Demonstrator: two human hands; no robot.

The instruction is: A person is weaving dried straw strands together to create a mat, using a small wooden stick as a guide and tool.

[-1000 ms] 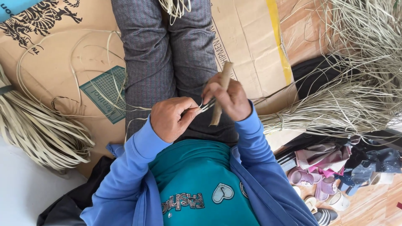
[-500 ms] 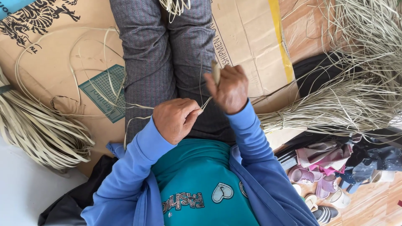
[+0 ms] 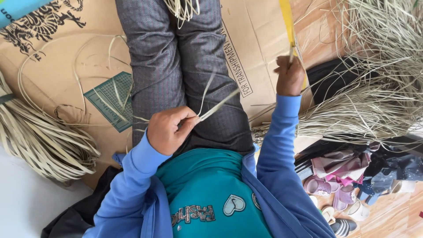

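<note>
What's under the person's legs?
A flattened cardboard box lies under the legs, with thin loose straw strips on it. The part right beneath the legs is covered, so anything there stays hidden.

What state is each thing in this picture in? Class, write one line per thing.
Left hand: closed, pinching a pale strip.
Right hand: closed on a stick, raised out to the side.
Cardboard: flattened under the legs.
Strip bundle: curved, lying at the left.
Loose fibres: tangled heap at the right.
</note>
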